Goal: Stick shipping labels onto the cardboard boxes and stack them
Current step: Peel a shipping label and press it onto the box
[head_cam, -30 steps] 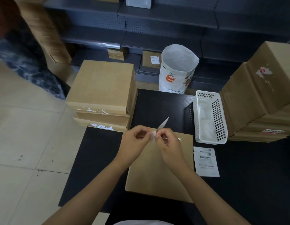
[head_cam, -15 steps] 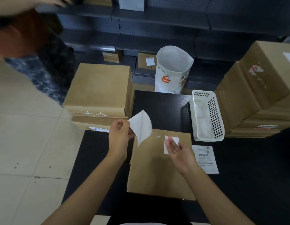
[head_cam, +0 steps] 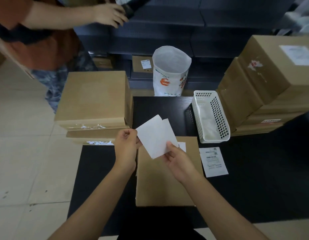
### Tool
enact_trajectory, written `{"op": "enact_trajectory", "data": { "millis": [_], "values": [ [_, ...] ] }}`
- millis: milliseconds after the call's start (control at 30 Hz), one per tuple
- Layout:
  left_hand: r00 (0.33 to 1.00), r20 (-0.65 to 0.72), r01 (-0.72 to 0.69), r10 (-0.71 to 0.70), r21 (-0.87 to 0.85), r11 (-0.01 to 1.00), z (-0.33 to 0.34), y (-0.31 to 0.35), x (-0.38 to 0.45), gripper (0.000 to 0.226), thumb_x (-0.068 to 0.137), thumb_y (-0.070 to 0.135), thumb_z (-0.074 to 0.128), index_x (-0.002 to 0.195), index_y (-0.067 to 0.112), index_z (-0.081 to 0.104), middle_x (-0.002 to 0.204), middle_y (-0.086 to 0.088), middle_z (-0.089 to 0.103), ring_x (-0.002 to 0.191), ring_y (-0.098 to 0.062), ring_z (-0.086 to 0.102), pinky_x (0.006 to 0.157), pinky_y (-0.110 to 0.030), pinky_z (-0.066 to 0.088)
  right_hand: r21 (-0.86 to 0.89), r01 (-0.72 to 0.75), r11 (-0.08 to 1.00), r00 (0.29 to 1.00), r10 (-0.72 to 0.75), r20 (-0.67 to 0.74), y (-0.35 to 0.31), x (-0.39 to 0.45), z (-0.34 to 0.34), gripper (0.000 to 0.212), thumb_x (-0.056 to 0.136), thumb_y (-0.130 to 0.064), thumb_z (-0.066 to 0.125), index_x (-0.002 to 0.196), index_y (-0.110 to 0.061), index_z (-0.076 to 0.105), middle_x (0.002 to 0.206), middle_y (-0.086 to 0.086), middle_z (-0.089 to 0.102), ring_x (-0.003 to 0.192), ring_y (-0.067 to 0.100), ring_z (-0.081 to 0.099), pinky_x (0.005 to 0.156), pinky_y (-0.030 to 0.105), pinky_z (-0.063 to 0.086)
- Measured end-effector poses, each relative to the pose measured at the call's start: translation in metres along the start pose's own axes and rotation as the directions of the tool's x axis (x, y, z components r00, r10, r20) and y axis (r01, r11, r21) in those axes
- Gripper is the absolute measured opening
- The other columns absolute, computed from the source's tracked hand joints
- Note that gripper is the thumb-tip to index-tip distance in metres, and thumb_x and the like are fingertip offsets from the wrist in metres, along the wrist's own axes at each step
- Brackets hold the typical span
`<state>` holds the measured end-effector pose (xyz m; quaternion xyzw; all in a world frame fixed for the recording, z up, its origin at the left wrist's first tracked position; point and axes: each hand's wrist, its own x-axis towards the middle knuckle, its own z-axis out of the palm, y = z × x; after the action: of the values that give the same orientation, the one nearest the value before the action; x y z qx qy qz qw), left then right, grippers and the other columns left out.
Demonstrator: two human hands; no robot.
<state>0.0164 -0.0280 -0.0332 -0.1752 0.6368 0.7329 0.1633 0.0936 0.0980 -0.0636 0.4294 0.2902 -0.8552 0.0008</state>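
A flat cardboard box (head_cam: 160,184) lies on the black table (head_cam: 254,187) in front of me. Above its far edge I hold white label paper (head_cam: 155,137), blank side up, with two overlapping sheets showing. My left hand (head_cam: 126,149) pinches its left edge and my right hand (head_cam: 178,156) pinches its lower right corner. A small white piece (head_cam: 182,146) sits on the box by my right hand. Another printed shipping label (head_cam: 213,161) lies flat on the table right of the box.
Stacked plain boxes (head_cam: 94,99) stand at the left, taller labelled boxes (head_cam: 271,80) at the right. A white perforated basket (head_cam: 210,116) and a white paper bag (head_cam: 171,71) sit behind. Another person (head_cam: 46,32) reaches toward the dark shelves at upper left.
My right hand rose from the box and took the paper's lower corner. The paper now spreads between both hands. The other person's arm came further into view.
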Motion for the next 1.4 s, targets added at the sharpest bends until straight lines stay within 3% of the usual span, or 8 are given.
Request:
{"op": "enact_trajectory", "data": {
  "millis": [100,200,400,600,833,967,1100,1400],
  "values": [
    [0.999,-0.023,-0.042,0.041,-0.043,0.998,0.006,0.01,0.004,0.004,0.095,0.012,0.051,0.092,0.01,0.053,0.108,-0.016,0.067,0.094,-0.022,0.067,0.075,-0.028,0.056,0.085,0.0,0.996,0.998,0.005,-0.061,-0.004,0.006,-0.016,0.034,0.096,-0.014,0.057,0.127,0.0,0.056,0.113,0.012,0.067,0.094,0.018,0.065,0.073,0.024,0.059],
    [0.988,-0.079,-0.137,0.129,-0.093,0.986,0.013,0.018,0.002,0.007,0.097,0.012,0.049,0.092,0.013,0.052,0.1,-0.009,0.067,0.086,-0.015,0.067,0.067,-0.021,0.055,0.107,0.02,0.994,0.99,-0.005,-0.141,-0.01,0.012,-0.03,0.036,0.098,-0.014,0.053,0.13,0.001,0.052,0.106,0.01,0.065,0.088,0.016,0.062,0.063,0.02,0.056],
    [0.974,-0.13,-0.199,0.188,-0.079,0.977,0.034,0.02,0.005,0.014,0.098,0.012,0.048,0.086,0.018,0.052,0.092,0.003,0.061,0.085,-0.012,0.063,0.067,-0.021,0.053,0.144,0.093,0.985,0.969,-0.056,-0.241,-0.037,0.023,-0.064,0.026,0.097,-0.006,0.053,0.122,0.001,0.052,0.116,0.018,0.062,0.101,0.028,0.062,0.076,0.034,0.053],
    [0.984,-0.103,-0.141,0.144,0.038,0.989,0.085,-0.01,-0.007,0.01,0.098,0.016,0.049,0.09,0.017,0.055,0.098,-0.003,0.064,0.086,-0.011,0.065,0.069,-0.021,0.053,-0.224,0.265,0.938,0.89,-0.328,-0.318,-0.091,0.038,-0.081,0.011,0.098,-0.02,0.053,0.108,-0.017,0.057,0.102,0.001,0.062,0.098,0.019,0.061,0.085,0.034,0.051],
    [0.979,-0.178,-0.084,0.097,0.079,0.993,0.163,-0.026,-0.019,0.01,0.098,0.016,0.05,0.09,0.017,0.056,0.096,-0.005,0.063,0.088,-0.016,0.064,0.072,-0.026,0.051,-0.809,0.369,0.457,0.736,-0.676,-0.046,-0.164,0.087,-0.116,0.022,0.097,-0.028,0.055,0.097,-0.006,0.057,0.097,0.003,0.057,0.089,0.018,0.057,0.085,0.033,0.049],
    [0.976,-0.206,-0.046,0.07,0.118,0.992,0.19,-0.039,-0.031,0.012,0.099,0.016,0.048,0.103,0.008,0.056,0.104,-0.012,0.064,0.093,-0.02,0.065,0.075,-0.026,0.052,-0.895,0.36,0.262,0.807,-0.569,0.158,-0.184,0.118,-0.125,0.049,0.097,-0.026,0.055,0.14,-0.005,0.044,0.138,0.011,0.043,0.126,0.023,0.047,0.107,0.029,0.037],
    [0.966,-0.251,-0.015,0.054,0.156,0.988,0.197,-0.053,-0.037,0.014,0.099,0.015,0.046,0.105,0.005,0.055,0.109,-0.018,0.064,0.095,-0.024,0.066,0.074,-0.027,0.053,-0.964,0.264,-0.017,0.892,-0.377,0.25,-0.193,0.137,-0.134,0.061,0.102,-0.031,0.043,0.152,-0.005,0.02,0.153,0.012,0.027,0.141,0.026,0.025,0.116,0.034,0.021],
    [0.96,-0.279,0.022,0.026,0.169,0.985,0.205,-0.064,-0.029,0.009,0.1,0.018,0.048,0.098,0.012,0.055,0.107,-0.015,0.065,0.096,-0.024,0.067,0.074,-0.027,0.053,-0.944,0.296,-0.149,0.787,-0.522,0.329,-0.188,0.133,-0.149,0.044,0.101,-0.024,0.044,0.143,-0.009,0.045,0.155,0.008,0.032,0.141,0.025,0.026,0.116,0.034,0.024]
  ]
}}
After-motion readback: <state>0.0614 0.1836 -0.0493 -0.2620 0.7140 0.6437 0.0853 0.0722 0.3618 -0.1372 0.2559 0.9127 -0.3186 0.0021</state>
